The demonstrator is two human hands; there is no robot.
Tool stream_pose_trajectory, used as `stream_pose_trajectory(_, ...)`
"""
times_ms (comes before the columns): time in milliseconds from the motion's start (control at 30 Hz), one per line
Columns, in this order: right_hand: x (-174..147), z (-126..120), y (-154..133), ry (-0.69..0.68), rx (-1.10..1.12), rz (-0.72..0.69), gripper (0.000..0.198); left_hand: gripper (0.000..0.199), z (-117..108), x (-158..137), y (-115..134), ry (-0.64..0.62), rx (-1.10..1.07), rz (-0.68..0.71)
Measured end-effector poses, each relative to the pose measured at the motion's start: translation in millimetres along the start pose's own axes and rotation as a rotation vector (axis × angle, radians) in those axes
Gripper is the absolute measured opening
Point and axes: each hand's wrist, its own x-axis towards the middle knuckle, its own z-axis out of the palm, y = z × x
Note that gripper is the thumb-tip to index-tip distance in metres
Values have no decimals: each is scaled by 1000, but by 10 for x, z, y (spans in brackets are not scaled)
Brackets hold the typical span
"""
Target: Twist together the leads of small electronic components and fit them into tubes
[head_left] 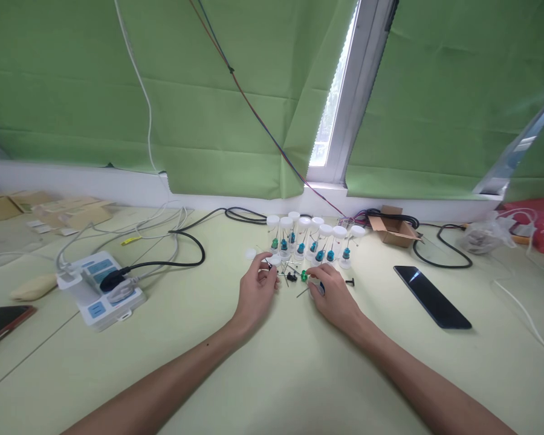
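Observation:
My left hand (257,287) is closed in a pinch, a small black piece (269,264) showing at its fingertips beside a white cap. My right hand (333,294) has its fingers curled together. A thin rod (303,292) and a bit of dark blue show at its fingers, too small to name. Just left of its fingertips lies a small green part (304,275). Between the hands are a black part (292,277) and several thin metal pins. Behind stand several clear vials (301,244) with white caps, holding blue or green parts on thin stems.
A power strip (111,302) with plugs and cables sits on the left. On the right lie a dark phone (430,296) and a small open cardboard box (393,228). A black T-shaped piece (350,282) rests beside my right hand. Another white cap (250,254) lies behind my left hand.

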Motion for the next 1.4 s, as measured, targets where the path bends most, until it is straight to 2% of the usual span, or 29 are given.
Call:
stream_pose_trajectory(133, 6, 4, 17, -6, -13, 1, 28, 29, -13, 19, -38, -29, 51, -20)
stream_pose_trajectory(433, 11, -9, 6, -3, -33, 12, 28, 34, 0, 48, -116, -96, -9, -98)
stream_pose_trajectory(900, 1, -9, -26, -1, -25, 6, 26, 30, 7, 80, -183, -71, -16, -101)
stream_pose_trajectory(1167, 104, -218, 21, 121, -73, 31, 20, 27, 0, 69, -148, -82, 23, -84)
stream_pose_trajectory(1400, 170, -407, 100, 8, -277, 147, 19, 27, -13, 46, -93, -74, 138, -53)
